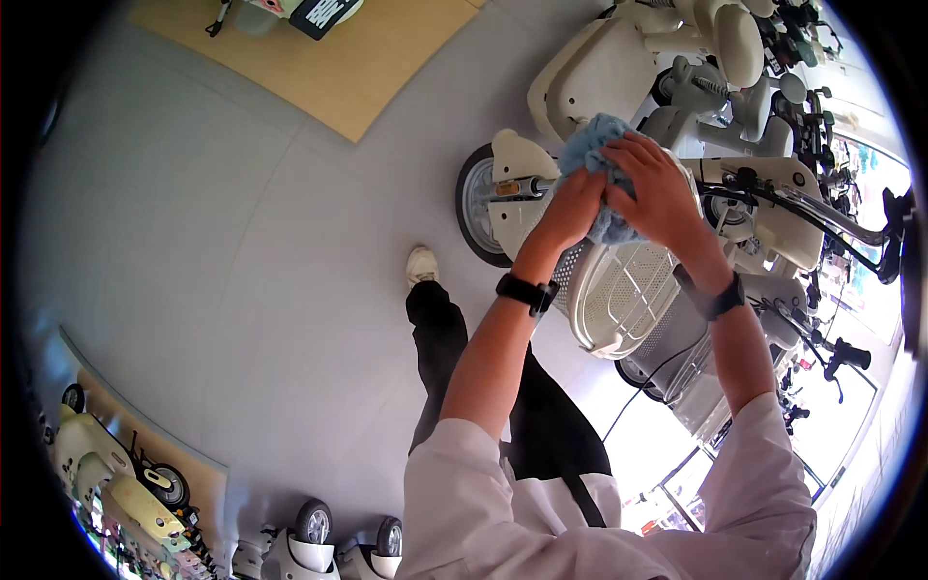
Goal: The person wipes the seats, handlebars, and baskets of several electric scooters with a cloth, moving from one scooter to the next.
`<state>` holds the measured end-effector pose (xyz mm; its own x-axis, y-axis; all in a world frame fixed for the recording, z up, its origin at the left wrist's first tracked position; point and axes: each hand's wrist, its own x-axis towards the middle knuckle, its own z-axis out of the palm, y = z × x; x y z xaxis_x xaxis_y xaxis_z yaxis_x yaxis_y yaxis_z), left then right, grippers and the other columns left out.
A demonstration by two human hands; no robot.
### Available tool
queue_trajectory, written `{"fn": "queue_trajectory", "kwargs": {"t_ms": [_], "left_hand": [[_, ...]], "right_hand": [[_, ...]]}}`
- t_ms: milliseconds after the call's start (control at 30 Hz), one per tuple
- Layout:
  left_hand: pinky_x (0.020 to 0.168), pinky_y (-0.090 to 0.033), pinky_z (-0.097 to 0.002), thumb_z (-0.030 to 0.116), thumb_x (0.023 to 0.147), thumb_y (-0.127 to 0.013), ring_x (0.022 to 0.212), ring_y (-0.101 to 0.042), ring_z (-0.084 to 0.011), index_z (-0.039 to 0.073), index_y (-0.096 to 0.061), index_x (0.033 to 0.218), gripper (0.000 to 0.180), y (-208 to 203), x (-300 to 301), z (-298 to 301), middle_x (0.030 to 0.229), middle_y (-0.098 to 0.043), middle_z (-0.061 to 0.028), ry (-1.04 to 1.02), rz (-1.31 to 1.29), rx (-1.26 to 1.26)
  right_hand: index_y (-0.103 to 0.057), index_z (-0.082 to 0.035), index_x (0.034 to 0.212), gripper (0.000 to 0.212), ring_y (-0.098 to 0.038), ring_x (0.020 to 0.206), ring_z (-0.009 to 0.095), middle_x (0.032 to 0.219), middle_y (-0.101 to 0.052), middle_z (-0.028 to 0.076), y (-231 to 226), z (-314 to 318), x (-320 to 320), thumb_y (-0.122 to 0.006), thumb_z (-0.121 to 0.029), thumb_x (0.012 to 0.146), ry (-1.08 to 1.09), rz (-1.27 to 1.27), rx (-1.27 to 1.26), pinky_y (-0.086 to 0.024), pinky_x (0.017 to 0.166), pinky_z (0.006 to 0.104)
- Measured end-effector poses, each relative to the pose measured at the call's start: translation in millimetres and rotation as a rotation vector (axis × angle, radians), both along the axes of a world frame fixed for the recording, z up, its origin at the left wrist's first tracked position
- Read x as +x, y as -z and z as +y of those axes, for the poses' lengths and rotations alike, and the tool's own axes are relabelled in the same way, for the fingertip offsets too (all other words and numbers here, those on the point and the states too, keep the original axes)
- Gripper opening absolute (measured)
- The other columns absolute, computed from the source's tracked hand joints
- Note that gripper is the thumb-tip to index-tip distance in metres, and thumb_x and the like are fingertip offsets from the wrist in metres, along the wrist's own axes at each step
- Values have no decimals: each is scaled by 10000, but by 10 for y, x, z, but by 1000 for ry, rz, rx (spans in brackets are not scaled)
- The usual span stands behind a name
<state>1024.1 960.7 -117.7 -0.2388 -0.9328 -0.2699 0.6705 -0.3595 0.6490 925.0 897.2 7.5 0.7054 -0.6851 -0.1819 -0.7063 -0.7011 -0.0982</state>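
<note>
A fluffy blue cloth (592, 143) is bunched over the far end of a cream scooter's front basket (611, 302). My left hand (576, 207) has its fingers closed on the near left part of the cloth. Beside it, my right hand (655, 189) grips the cloth from the right, its fingers bent over the top. The two hands almost touch. Under the cloth, part of the basket's rim is hidden. The scooter's front wheel (476, 205) and cream fender (522, 159) stand to the left of the basket.
More cream scooters (604, 72) stand close together at the far right. Handlebars (884, 237) stick out on the right side. A tan platform (319, 58) lies at the far left, and a yellow scooter (106, 459) stands at the lower left. My shoe (421, 266) rests on the grey floor (242, 261).
</note>
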Motion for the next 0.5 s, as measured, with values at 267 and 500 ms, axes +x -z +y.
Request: {"fn": "queue_trajectory", "kwargs": {"t_ms": [267,500], "left_hand": [[1017,-413,-378,260,1024,-373,1193,-554,-332,2,-489,1309,401,244,-11,-405,1295,-576,-207,193,-527,-370],[1005,-410,-445,117,966,-410,1140,-543,-434,-27,-457,1302,369,73,193,539,1238,-554,-277,-70,-438,-81]], "right_hand": [[-670,-46,1059,381,-585,1120,341,1105,-672,146,111,-503,-14,-587,-315,803,258,296,222,-451,975,436],[-659,-17,924,351,-568,1007,332,968,-654,138,135,180,336,-600,-318,753,-136,251,44,-420,962,459]]}}
